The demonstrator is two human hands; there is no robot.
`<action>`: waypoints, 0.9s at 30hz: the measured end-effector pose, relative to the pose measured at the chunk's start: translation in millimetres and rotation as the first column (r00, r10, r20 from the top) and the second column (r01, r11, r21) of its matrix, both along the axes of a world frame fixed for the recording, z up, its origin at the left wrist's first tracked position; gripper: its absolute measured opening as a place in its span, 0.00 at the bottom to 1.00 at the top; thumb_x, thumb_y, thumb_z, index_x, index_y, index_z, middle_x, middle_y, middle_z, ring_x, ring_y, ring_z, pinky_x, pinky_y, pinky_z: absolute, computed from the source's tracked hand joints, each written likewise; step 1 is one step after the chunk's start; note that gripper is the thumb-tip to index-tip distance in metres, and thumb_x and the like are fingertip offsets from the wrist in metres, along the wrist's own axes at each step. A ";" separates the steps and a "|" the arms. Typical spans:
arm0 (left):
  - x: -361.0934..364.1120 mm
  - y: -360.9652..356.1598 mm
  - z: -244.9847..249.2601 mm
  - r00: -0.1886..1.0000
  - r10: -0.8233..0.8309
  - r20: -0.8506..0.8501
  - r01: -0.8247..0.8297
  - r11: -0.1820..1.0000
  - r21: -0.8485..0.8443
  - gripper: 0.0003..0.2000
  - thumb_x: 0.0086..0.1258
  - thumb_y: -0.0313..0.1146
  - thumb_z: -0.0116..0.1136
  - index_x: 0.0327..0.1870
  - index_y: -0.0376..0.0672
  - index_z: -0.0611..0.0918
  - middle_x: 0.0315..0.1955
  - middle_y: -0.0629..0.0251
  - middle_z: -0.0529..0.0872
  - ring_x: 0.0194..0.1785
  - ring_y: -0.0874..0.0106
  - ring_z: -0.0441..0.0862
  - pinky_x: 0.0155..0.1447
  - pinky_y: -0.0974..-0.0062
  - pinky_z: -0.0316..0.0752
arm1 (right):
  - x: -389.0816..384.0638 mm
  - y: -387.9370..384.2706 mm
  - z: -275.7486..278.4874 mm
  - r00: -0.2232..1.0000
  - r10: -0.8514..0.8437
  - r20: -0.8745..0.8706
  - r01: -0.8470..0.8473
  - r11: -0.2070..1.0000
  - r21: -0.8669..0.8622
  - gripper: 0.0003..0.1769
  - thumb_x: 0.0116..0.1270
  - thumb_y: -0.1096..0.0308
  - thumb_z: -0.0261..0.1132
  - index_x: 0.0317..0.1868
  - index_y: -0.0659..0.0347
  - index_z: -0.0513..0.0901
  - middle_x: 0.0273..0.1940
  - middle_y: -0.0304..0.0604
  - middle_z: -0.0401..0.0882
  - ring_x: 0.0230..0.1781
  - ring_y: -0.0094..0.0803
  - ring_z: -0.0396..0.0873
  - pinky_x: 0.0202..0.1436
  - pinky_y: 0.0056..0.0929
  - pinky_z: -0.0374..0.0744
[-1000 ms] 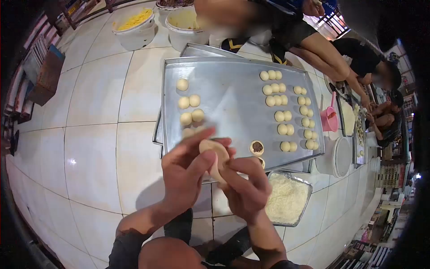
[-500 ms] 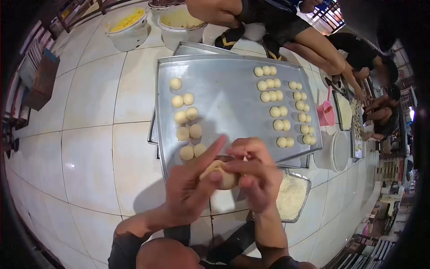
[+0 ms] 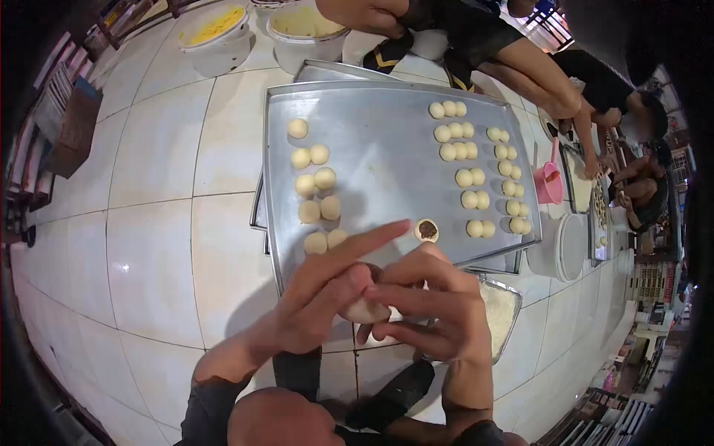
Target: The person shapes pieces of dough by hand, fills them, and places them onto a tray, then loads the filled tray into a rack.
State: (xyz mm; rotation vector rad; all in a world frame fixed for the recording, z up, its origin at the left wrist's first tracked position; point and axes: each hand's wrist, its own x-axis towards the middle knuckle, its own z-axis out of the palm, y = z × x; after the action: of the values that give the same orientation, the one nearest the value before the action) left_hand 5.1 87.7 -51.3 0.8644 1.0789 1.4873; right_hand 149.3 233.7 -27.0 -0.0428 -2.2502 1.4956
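Between my two hands, above the tray's near edge, is a pale dough ball (image 3: 364, 308). My left hand (image 3: 323, 297) cups it from the left, index finger stretched out to the right. The fingers of my right hand (image 3: 439, 305) pinch at its right side. Just beyond my right hand shows a round dough piece with dark filling (image 3: 426, 230). The metal tray (image 3: 379, 141) carries dough balls (image 3: 309, 184) in short rows at left and more dough balls (image 3: 469, 178) at right.
White buckets (image 3: 216, 56) stand at the back left. Right of the tray are a pink cup (image 3: 549, 183), a lidded white bucket (image 3: 567, 249) and a pan of pale crumbs (image 3: 500, 312). Co-workers (image 3: 513, 67) crouch at the back and right.
The dough piece with dark filling now shows beyond my right hand. My right hand has shifted right and down, and its fingers have moved on the ball. The view has shifted slightly.
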 end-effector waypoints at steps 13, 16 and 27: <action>22.5 10.3 -28.7 0.909 0.244 0.338 -0.273 0.961 0.037 0.26 0.84 0.34 0.53 0.79 0.42 0.66 0.73 0.52 0.73 0.73 0.62 0.74 0.75 0.68 0.71 | 0.5 -11.0 -24.3 0.930 -0.299 0.215 0.351 0.898 -0.267 0.13 0.61 0.79 0.74 0.46 0.64 0.88 0.47 0.43 0.83 0.38 0.31 0.79 0.39 0.27 0.78; 28.1 6.7 -34.2 0.842 0.287 0.457 -0.319 0.948 -0.007 0.26 0.82 0.31 0.56 0.78 0.41 0.67 0.73 0.52 0.74 0.73 0.62 0.74 0.76 0.68 0.71 | -8.8 -19.4 -22.0 0.934 -0.341 0.109 0.351 0.932 -0.094 0.12 0.61 0.80 0.74 0.45 0.64 0.87 0.46 0.42 0.83 0.37 0.30 0.79 0.38 0.26 0.77; 49.0 13.4 -25.3 0.764 0.520 0.381 -0.576 0.816 0.042 0.23 0.80 0.28 0.57 0.74 0.38 0.71 0.69 0.52 0.77 0.65 0.67 0.80 0.70 0.69 0.78 | -21.0 -20.8 -33.4 0.937 -0.339 0.088 0.338 0.813 -0.474 0.14 0.60 0.82 0.74 0.47 0.64 0.88 0.44 0.40 0.82 0.36 0.29 0.79 0.39 0.23 0.77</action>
State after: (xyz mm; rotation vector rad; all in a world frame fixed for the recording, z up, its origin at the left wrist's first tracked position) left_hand 54.1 101.1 -76.6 0.3506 0.9912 2.1538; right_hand 128.3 213.0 -60.4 -0.5660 -1.6901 1.7989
